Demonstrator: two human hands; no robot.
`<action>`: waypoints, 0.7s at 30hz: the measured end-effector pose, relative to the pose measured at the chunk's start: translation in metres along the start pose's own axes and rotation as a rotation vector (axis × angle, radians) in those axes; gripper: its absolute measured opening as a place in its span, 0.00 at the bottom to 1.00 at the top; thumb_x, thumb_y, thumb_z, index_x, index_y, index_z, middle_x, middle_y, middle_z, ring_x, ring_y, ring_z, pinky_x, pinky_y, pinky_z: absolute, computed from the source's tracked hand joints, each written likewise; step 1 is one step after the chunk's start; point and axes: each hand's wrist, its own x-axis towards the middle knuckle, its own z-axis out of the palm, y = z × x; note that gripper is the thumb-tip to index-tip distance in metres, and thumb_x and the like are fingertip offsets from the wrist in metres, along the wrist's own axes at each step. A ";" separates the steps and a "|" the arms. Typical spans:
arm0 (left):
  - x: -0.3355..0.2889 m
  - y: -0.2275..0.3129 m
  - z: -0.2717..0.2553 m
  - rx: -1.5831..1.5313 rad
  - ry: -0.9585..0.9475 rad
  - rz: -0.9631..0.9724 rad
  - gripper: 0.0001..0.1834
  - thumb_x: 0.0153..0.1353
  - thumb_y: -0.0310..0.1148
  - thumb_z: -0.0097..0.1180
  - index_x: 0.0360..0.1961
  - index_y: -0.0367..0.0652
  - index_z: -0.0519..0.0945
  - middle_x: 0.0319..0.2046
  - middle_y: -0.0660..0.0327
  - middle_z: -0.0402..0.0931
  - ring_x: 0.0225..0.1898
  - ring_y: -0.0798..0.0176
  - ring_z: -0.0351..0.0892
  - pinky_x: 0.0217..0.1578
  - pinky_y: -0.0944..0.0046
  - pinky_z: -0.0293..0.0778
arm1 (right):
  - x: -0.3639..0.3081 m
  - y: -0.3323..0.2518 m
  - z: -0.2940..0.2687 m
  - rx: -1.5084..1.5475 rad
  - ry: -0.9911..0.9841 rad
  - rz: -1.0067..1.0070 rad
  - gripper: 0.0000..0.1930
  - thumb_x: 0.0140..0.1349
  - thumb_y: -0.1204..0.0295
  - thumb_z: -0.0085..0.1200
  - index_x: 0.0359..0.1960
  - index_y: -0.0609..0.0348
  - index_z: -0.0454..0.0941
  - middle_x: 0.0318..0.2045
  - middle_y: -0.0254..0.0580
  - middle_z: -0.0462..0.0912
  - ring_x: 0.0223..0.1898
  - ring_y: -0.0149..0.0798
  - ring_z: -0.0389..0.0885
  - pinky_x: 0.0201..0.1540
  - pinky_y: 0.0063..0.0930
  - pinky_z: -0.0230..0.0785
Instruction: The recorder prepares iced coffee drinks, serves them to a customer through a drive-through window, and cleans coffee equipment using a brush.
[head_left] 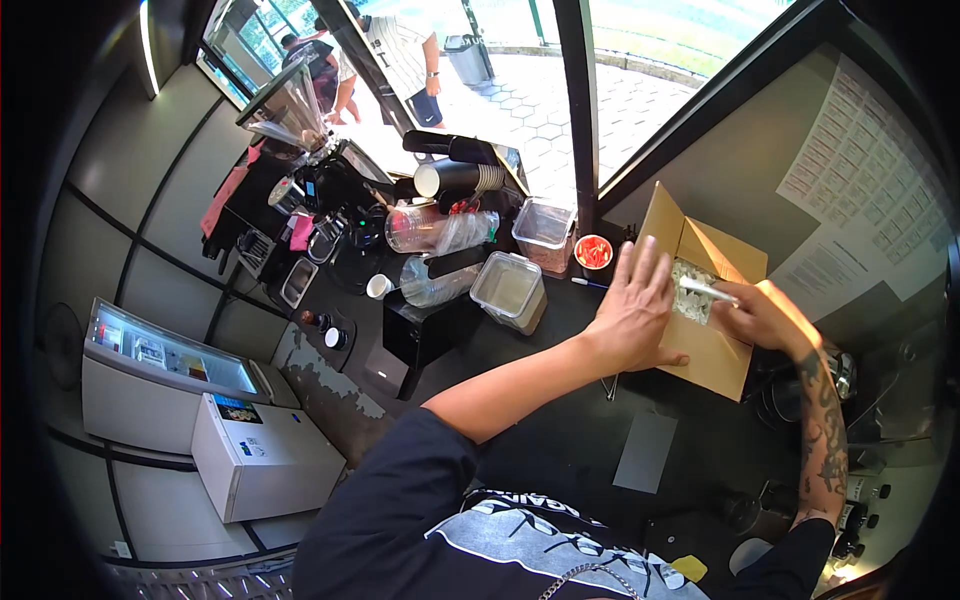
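Observation:
An open brown cardboard box [712,352] lies on the black counter [560,440] at the right. My left hand [634,305] rests flat on the box's near flap, fingers spread. My right hand [752,315] is inside the box and grips a clear plastic bag [694,290] of pale contents by its twisted top. The bag's lower part is hidden by the box wall.
Two lidded clear plastic tubs [511,290] [543,232], a small cup of red pieces [593,251], stacked paper cups [455,178] and a blender [288,110] crowd the counter's far side. A white chest freezer [160,385] stands at the left. People stand outside the window [400,50].

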 end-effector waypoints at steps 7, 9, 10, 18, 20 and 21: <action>0.011 0.002 0.020 -0.210 -0.063 0.063 0.63 0.52 0.77 0.57 0.69 0.27 0.66 0.72 0.40 0.58 0.76 0.34 0.51 0.71 0.27 0.46 | 0.003 0.010 -0.001 -0.085 0.289 -0.168 0.14 0.68 0.61 0.59 0.33 0.59 0.77 0.25 0.55 0.81 0.32 0.62 0.81 0.33 0.48 0.72; 0.006 -0.004 0.030 -0.148 0.047 0.061 0.62 0.51 0.74 0.62 0.69 0.28 0.64 0.69 0.42 0.60 0.73 0.38 0.53 0.70 0.34 0.52 | -0.002 0.010 -0.018 0.031 0.309 -0.169 0.16 0.69 0.62 0.59 0.31 0.62 0.73 0.21 0.54 0.77 0.27 0.57 0.77 0.31 0.44 0.70; 0.006 -0.008 0.024 -0.208 0.030 0.040 0.61 0.51 0.73 0.63 0.69 0.29 0.65 0.69 0.42 0.60 0.73 0.38 0.53 0.71 0.35 0.52 | -0.010 0.010 -0.029 -0.025 0.281 -0.031 0.15 0.70 0.63 0.57 0.31 0.62 0.73 0.20 0.52 0.75 0.23 0.46 0.73 0.29 0.39 0.67; 0.007 -0.002 0.028 -0.178 -0.007 0.087 0.56 0.54 0.72 0.62 0.74 0.43 0.65 0.72 0.39 0.55 0.73 0.27 0.52 0.70 0.30 0.52 | -0.063 0.006 -0.033 -0.229 0.137 0.484 0.20 0.67 0.49 0.56 0.44 0.53 0.81 0.35 0.56 0.84 0.41 0.54 0.84 0.44 0.48 0.75; 0.006 0.002 0.028 -0.167 0.002 0.103 0.54 0.54 0.72 0.62 0.73 0.46 0.66 0.72 0.38 0.55 0.73 0.25 0.52 0.69 0.28 0.53 | -0.065 0.010 -0.009 -0.614 0.329 0.187 0.09 0.68 0.62 0.53 0.41 0.48 0.84 0.34 0.46 0.81 0.43 0.50 0.82 0.45 0.42 0.73; 0.007 0.003 0.028 -0.181 -0.001 0.102 0.53 0.55 0.71 0.62 0.73 0.48 0.68 0.72 0.37 0.55 0.72 0.25 0.52 0.69 0.27 0.53 | -0.060 0.002 -0.010 -0.674 0.335 0.092 0.08 0.65 0.65 0.54 0.39 0.49 0.84 0.34 0.44 0.81 0.43 0.48 0.82 0.44 0.40 0.74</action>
